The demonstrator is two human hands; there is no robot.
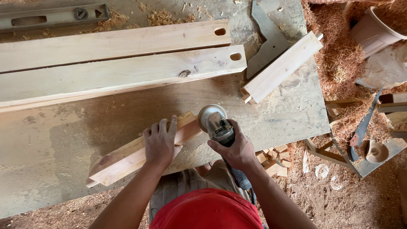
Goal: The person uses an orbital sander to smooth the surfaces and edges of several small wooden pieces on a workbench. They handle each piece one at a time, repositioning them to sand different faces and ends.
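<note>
My left hand (160, 142) presses flat on a short pale wooden piece (127, 157) that lies slanted near the front edge of the workbench (63, 140). My right hand (235, 148) grips the body of a grey angle grinder (217, 125). Its round disc (207, 113) sits against the upper right end of the wooden piece. The grinder's cord end runs down past my wrist.
Two long planks (118, 63) with holes near their ends lie across the back of the bench. A shorter notched block (282, 68) rests at the right, a spirit level (51, 17) at top left. Offcuts, a handsaw (362, 125) and shavings cover the floor at right.
</note>
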